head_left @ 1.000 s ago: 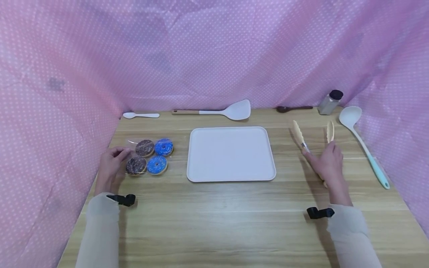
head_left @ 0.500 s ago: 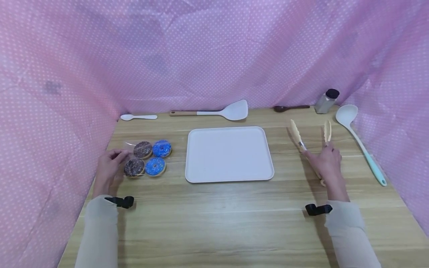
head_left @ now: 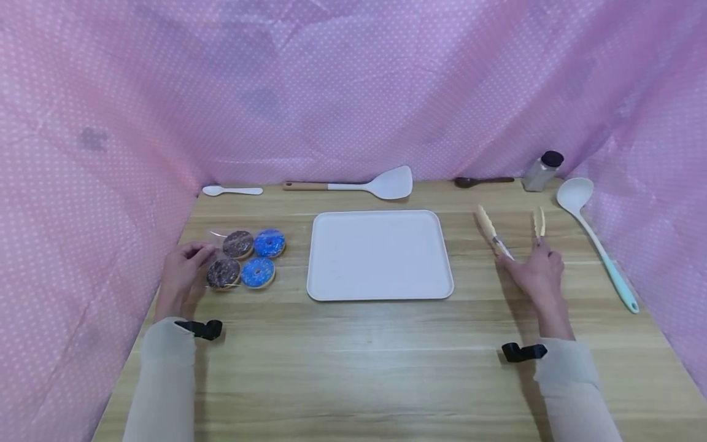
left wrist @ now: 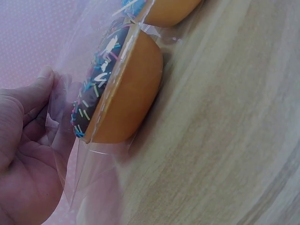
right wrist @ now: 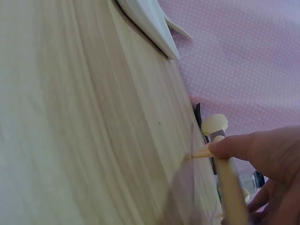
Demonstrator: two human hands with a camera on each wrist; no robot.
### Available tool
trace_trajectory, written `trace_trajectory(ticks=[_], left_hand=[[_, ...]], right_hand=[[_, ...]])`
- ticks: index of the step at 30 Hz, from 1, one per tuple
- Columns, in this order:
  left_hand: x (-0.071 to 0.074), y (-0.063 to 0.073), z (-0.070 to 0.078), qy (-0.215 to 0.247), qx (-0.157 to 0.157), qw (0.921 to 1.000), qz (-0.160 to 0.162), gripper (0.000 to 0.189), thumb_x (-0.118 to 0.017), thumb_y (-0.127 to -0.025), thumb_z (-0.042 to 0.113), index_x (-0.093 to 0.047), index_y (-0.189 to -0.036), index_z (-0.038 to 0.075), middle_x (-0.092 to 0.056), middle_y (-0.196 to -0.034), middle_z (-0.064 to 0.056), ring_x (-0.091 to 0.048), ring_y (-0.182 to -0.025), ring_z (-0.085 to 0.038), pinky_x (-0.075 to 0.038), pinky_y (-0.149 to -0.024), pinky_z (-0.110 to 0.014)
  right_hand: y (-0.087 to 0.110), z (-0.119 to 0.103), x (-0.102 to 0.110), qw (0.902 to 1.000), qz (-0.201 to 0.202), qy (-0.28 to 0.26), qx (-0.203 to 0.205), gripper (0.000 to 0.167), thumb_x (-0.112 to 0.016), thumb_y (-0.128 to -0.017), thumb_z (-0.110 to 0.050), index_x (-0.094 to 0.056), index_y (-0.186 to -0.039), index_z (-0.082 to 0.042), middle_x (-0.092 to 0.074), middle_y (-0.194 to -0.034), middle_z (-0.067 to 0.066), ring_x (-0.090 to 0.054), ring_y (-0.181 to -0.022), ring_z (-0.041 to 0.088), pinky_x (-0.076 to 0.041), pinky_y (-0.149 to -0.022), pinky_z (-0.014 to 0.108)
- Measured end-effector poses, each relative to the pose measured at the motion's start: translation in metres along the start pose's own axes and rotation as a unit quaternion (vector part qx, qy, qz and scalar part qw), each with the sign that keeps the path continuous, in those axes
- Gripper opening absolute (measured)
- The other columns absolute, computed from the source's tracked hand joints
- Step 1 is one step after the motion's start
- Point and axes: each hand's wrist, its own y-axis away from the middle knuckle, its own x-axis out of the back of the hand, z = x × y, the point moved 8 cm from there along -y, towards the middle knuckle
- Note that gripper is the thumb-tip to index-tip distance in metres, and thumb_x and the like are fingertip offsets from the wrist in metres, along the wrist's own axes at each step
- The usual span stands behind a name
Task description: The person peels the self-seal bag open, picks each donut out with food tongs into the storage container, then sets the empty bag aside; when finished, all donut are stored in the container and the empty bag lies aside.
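At the left of the head view, my left hand (head_left: 183, 270) pinches the edge of a clear plastic bag (left wrist: 63, 117) between thumb and fingers. Inside the bag are two chocolate-brown donuts (head_left: 223, 273) and two blue donuts (head_left: 258, 272), all with sprinkles. In the left wrist view a brown donut (left wrist: 124, 93) shows its side close by the fingers. My right hand (head_left: 538, 273) holds a pair of tongs (head_left: 486, 224), thumb on one arm and fingers on the other. The tongs' cream tips are spread apart, with nothing between them, and point toward the back.
A white tray (head_left: 380, 256) lies mid-table. Along the back are a small white spoon (head_left: 232, 191), a white-headed turner (head_left: 391, 183), a dark spoon (head_left: 483, 182) and a black-capped jar (head_left: 540, 173). A ladle (head_left: 599, 242) lies at the right. Pink dotted cloth (head_left: 353, 92) walls the table.
My right hand has drawn the tongs slightly toward me and to the left, their tips still spread. The left hand keeps its hold on the bag. The head view has shifted slightly.
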Motion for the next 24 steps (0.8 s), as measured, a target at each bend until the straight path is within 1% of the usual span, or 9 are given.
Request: trace_trajectory(ticks=[3,5,6,9,12,15,19,22,24], left_hand=[[-0.001,0.0,0.001,0.004,0.004,1.0,-0.006,0.043,-0.057,-0.093,0.044,-0.063,-0.11,0.005,-0.057,-0.087,0.024,-0.051,-0.088,0.002,-0.042,-0.076,-0.011],[-0.001,0.0,0.001,0.007,0.007,0.9999,-0.009,0.044,-0.057,-0.093,0.044,-0.062,-0.111,0.005,-0.057,-0.088,0.023,-0.051,-0.089,0.002,-0.042,-0.077,-0.011],[-0.001,0.0,0.001,0.007,0.009,0.9999,-0.009,0.044,-0.056,-0.093,0.044,-0.062,-0.111,0.004,-0.057,-0.088,0.023,-0.05,-0.089,0.001,-0.042,-0.078,-0.012],[-0.001,-0.001,0.0,0.004,0.015,0.9998,-0.01,0.046,-0.056,-0.093,0.045,-0.061,-0.113,0.004,-0.056,-0.09,0.021,-0.049,-0.091,0.0,-0.04,-0.079,-0.014],[-0.002,-0.001,0.0,0.003,0.019,0.9997,-0.014,0.047,-0.055,-0.093,0.045,-0.06,-0.115,0.003,-0.056,-0.094,0.018,-0.049,-0.092,-0.001,-0.041,-0.08,-0.015],[-0.003,-0.001,0.0,0.011,0.018,0.9996,-0.019,0.048,-0.054,-0.094,0.044,-0.059,-0.116,0.002,-0.056,-0.096,0.016,-0.051,-0.092,-0.001,-0.044,-0.081,-0.014],[-0.002,-0.002,0.001,0.007,0.009,0.9998,-0.016,0.047,-0.054,-0.094,0.043,-0.06,-0.115,0.001,-0.057,-0.09,0.019,-0.052,-0.089,0.0,-0.045,-0.079,-0.015],[-0.002,-0.002,0.001,0.005,0.009,0.9998,-0.016,0.047,-0.054,-0.095,0.043,-0.06,-0.115,0.001,-0.058,-0.088,0.02,-0.053,-0.089,-0.001,-0.044,-0.079,-0.016],[-0.002,-0.002,0.0,0.013,0.016,0.9996,-0.021,0.047,-0.054,-0.095,0.042,-0.059,-0.116,0.001,-0.058,-0.092,0.017,-0.054,-0.091,-0.003,-0.046,-0.08,-0.016]], right_hand=[[-0.001,-0.005,0.001,0.9999,0.01,-0.014,0.002,0.107,-0.063,-0.083,-0.057,-0.007,-0.148,0.007,-0.022,-0.135,0.046,-0.024,-0.124,0.057,-0.026,-0.102,0.067],[-0.002,-0.014,0.002,0.999,0.028,-0.031,0.016,0.105,-0.065,-0.084,-0.054,-0.008,-0.15,0.004,-0.023,-0.136,0.045,-0.024,-0.126,0.056,-0.025,-0.105,0.065],[-0.002,-0.019,0.002,0.998,0.04,-0.04,0.027,0.103,-0.067,-0.083,-0.051,-0.011,-0.15,0.003,-0.025,-0.136,0.044,-0.025,-0.126,0.055,-0.025,-0.105,0.064],[-0.001,-0.039,0.003,0.9927,0.073,-0.066,0.07,0.092,-0.072,-0.082,-0.043,-0.026,-0.145,0.006,-0.035,-0.13,0.041,-0.032,-0.122,0.052,-0.028,-0.104,0.061],[0.002,-0.061,0.001,0.9872,0.083,-0.082,0.108,0.083,-0.074,-0.081,-0.042,-0.037,-0.137,0.007,-0.043,-0.121,0.035,-0.039,-0.113,0.047,-0.033,-0.096,0.059],[0.007,-0.085,-0.005,0.984,0.067,-0.083,0.142,0.08,-0.072,-0.082,-0.042,-0.038,-0.137,0.005,-0.043,-0.116,0.03,-0.041,-0.106,0.042,-0.037,-0.088,0.057],[0.013,-0.118,-0.014,0.9784,0.036,-0.078,0.188,0.082,-0.073,-0.081,-0.044,-0.035,-0.139,0.001,-0.043,-0.113,0.027,-0.043,-0.096,0.036,-0.04,-0.076,0.049],[0.018,-0.143,-0.023,0.9707,0.016,-0.071,0.229,0.079,-0.074,-0.08,-0.045,-0.039,-0.134,0.0,-0.043,-0.111,0.025,-0.044,-0.091,0.033,-0.041,-0.073,0.045],[0.022,-0.159,-0.03,0.9628,0.008,-0.061,0.263,0.079,-0.076,-0.079,-0.044,-0.04,-0.134,0.0,-0.045,-0.112,0.025,-0.047,-0.092,0.034,-0.044,-0.074,0.047]])
